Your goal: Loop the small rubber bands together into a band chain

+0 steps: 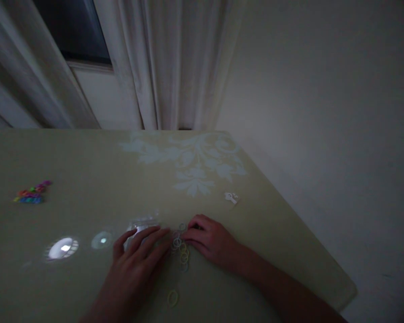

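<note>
Plain pale rings [177,242] by right hand [212,240]

Dimly lit: pale curtains [178,67] beside dark window [76,27], plain wall [323,112], floral-patterned table [87,166].

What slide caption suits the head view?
Left hand and right hand flank small pale rings on the table, colorful pile farther left.

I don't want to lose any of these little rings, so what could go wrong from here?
The rings lie bunched between the left hand and right hand, so a nudge might scatter them. The lone yellowish ring lies apart, nearer the person, and might get overlooked. In the dim light, pale rings could be hard to tell apart.
</note>
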Tool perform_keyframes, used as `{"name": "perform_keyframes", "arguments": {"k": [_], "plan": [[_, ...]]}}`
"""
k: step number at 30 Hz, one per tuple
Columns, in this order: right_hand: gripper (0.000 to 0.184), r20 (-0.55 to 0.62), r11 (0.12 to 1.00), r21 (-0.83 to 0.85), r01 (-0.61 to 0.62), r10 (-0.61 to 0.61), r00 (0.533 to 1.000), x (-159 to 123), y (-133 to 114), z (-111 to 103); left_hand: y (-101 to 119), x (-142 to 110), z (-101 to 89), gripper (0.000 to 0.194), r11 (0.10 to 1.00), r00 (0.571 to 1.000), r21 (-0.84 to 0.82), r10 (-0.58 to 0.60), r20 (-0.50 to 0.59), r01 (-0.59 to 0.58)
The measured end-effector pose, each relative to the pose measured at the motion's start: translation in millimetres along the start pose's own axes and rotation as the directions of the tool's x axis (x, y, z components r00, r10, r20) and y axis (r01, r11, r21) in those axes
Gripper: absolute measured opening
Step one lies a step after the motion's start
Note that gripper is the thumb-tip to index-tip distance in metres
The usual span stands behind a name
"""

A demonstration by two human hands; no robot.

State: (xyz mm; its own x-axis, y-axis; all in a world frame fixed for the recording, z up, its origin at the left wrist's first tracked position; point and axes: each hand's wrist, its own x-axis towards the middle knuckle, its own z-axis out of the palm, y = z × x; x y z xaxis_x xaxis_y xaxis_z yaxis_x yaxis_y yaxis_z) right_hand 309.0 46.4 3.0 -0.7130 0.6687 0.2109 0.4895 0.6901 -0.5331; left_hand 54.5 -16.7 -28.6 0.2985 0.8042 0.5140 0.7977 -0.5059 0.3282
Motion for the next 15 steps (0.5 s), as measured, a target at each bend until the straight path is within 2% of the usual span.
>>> {"name": "perform_keyframes", "arguments": {"k": [3, 8, 12, 15], "plan": [[0.017, 0.011, 0.999, -0.034, 0.001, 0.0, 1.0, 0.3, 2.9, -1.6, -0.8, -1.5, 3.7, 0.036, 1.0, 0.999, 0.008, 0.0, 0.038, 0.0], [0.018, 0.007, 0.999, -0.047, 0.017, -0.017, 1.0, -0.2, 6.0, -4.2, -0.7, -1.5, 2.2, 0.041, 0.999, 0.999, 0.003, -0.048, 0.018, 0.048], [0.019, -0.017, 0.999, -0.037, 0.019, -0.019, 1.0, -0.1, 8.7, -3.6, -4.5, 2.1, -5.7, 0.035, 1.0, 0.998, 0.018, 0.018, 0.062, -0.019], [0.016, -0.055, 0.999, -0.038, 0.026, -0.028, 0.998, -0.2, 10.2, -3.6, -7.2, 5.3, -9.4, 0.023, 0.996, 0.991, 0.002, 0.083, 0.109, -0.084]]}}
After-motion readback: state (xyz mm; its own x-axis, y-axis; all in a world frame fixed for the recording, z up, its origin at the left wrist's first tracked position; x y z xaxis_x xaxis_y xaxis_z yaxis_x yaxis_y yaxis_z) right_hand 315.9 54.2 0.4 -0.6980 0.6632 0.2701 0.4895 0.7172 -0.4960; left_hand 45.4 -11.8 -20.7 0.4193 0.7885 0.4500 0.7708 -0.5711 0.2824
